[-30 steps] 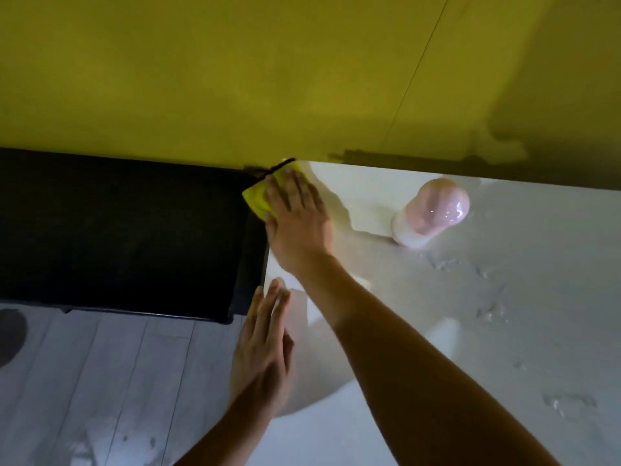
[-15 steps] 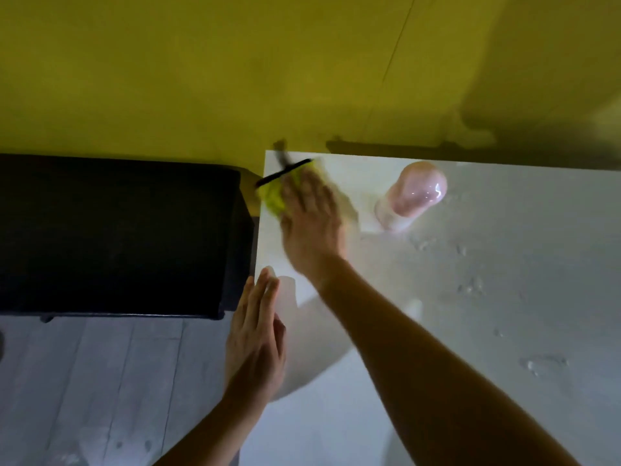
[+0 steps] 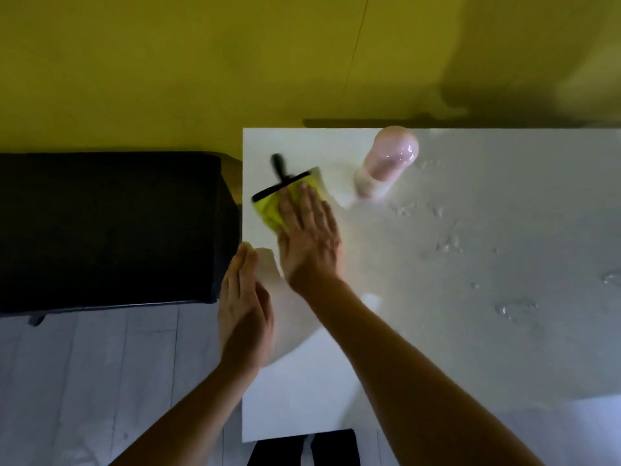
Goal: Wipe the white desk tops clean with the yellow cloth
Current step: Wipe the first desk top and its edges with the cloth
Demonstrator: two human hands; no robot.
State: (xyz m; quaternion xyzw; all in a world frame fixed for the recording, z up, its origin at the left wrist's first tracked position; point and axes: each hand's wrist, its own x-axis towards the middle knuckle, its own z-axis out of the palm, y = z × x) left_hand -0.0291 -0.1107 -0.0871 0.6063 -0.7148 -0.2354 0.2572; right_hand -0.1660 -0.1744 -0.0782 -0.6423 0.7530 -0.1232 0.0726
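A yellow wall (image 3: 168,68) fills the top of the frame. The white table (image 3: 470,264) takes the right and centre, with water drops at right. A black bench (image 3: 107,227) sits at left. The right hand (image 3: 309,237), fingers flat and together, presses the yellow cloth (image 3: 272,210) onto the table's upper-left corner. The left hand (image 3: 243,311) lies flat at the table's left edge. A pink bottle (image 3: 386,163) stands near the cloth.
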